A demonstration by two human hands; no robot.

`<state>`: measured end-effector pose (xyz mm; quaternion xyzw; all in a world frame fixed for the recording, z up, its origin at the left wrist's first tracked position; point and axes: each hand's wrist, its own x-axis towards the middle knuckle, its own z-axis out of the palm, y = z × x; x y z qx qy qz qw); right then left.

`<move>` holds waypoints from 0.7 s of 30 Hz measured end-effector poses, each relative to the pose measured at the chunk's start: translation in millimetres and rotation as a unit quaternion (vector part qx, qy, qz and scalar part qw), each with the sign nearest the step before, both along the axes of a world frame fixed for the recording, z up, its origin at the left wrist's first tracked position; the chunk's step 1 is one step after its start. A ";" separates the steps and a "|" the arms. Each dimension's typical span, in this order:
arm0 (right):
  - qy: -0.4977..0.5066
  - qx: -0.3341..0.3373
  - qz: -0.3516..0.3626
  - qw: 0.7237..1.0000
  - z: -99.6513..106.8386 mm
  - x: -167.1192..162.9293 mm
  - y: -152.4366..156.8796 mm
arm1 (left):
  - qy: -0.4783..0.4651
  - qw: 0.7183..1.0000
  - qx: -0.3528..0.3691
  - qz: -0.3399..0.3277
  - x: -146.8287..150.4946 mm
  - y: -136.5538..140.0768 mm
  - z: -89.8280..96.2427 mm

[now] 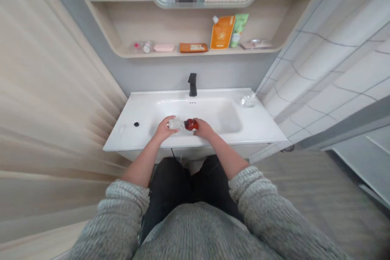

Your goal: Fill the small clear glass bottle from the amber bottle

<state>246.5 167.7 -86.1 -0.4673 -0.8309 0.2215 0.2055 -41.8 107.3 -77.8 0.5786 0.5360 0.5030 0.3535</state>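
Observation:
Over the front of the white sink basin [213, 111], my two hands hold two small bottles close together, mouth toward mouth. My left hand [164, 129] is closed around a clear bottle [174, 124] lying nearly level. In my right hand [203, 128] is a reddish-brown bottle [191, 124], its dark neck pointing left at the clear one. Whether the two necks touch, I cannot tell. The fingers beneath both bottles are partly hidden.
A black faucet [192, 84] rises behind the basin. Clear crumpled plastic [248, 100] lies on the counter's right. On the shelf [170, 53] above stand an orange pouch [222, 32], a green tube [239, 30], a pink case [163, 47] and small bottles [147, 46]. A curtain [45, 89] hangs at left.

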 end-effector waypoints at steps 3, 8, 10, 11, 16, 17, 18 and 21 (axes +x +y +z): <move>-0.003 -0.003 -0.002 1.000 -0.1 0.0 1.0 | 0.000 1.000 -0.003 0.000 -0.4 0.7 -1.2; -0.006 -0.005 -0.002 1.000 2.5 -0.3 -0.4 | -0.002 1.000 -0.001 0.002 -1.2 3.2 -3.9; -0.007 -0.004 -0.003 1.000 3.4 -0.4 -1.3 | -0.005 1.000 -0.002 0.002 -1.3 4.0 -4.3; -0.008 -0.004 -0.004 1.000 3.7 -0.4 -1.6 | -0.007 1.000 -0.002 0.000 -1.2 4.2 -4.2; -0.015 -0.003 -0.002 1.000 4.1 -0.4 -2.1 | -0.001 1.000 -0.001 0.004 -0.5 3.4 -2.4; -0.016 -0.002 -0.002 1.000 4.3 -0.4 -2.2 | 0.000 1.000 0.000 0.005 -0.4 3.2 -2.1; -0.017 -0.001 -0.002 1.000 4.6 -0.4 -2.2 | -0.001 1.000 0.001 0.004 -0.2 2.9 -1.8; -0.022 -0.002 -0.003 1.000 5.6 -0.7 -2.4 | -0.008 1.000 0.003 0.000 0.4 2.5 -1.4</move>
